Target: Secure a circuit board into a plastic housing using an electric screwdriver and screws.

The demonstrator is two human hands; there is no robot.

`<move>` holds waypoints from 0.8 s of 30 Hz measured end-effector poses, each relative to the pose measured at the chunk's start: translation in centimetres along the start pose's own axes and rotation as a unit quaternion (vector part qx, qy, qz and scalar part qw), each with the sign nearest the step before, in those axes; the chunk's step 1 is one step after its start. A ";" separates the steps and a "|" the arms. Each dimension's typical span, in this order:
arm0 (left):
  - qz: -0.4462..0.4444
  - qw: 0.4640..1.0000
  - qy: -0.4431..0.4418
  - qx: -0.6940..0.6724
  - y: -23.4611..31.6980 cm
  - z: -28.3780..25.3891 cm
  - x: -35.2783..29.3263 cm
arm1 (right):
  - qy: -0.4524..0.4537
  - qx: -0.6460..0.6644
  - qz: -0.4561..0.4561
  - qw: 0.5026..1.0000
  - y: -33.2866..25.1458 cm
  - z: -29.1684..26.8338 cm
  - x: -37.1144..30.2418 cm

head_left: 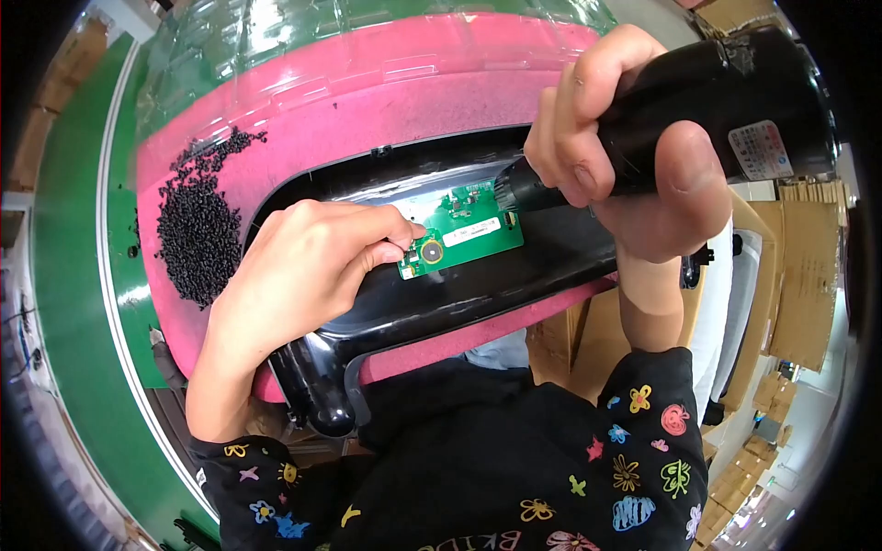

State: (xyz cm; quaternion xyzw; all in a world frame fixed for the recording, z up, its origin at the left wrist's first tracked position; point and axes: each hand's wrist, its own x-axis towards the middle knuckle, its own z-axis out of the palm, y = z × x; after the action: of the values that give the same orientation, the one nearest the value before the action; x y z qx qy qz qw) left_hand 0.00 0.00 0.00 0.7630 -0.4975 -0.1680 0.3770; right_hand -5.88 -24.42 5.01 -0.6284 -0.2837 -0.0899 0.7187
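Green board sits in the recess of a black housing, mid-scene on a pink pad. Left hand presses the board's left edge, fingers flat, gripping nothing. Right hand is clenched around a black driver, tip at the board's far right corner. Looks like fastening is underway; which screws are in is hard to tell. Black screws piled left. Driver tip hidden by fingers; worktop barely visible.
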 end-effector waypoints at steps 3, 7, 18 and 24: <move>-0.014 1.000 -0.001 0.012 0.4 0.0 0.1 | 0.029 -0.056 0.052 0.997 -0.3 0.3 0.2; -0.033 0.999 -0.004 0.025 0.2 -0.1 0.0 | 0.048 -0.012 0.032 0.998 0.5 0.4 0.2; -0.015 1.000 0.022 0.011 -0.2 0.0 -0.1 | 0.092 0.049 -0.023 0.994 -1.3 2.4 -0.8; 0.003 0.981 0.085 -0.177 0.2 -1.0 -0.6 | 0.064 0.156 -0.124 0.978 -4.2 4.3 -0.2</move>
State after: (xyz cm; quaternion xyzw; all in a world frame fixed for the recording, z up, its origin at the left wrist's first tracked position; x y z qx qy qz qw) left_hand 0.25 0.88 0.77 0.6943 -0.4283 -0.1865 0.5474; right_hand -9.34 -21.17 8.72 -0.4611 -0.3229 -0.1728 0.8082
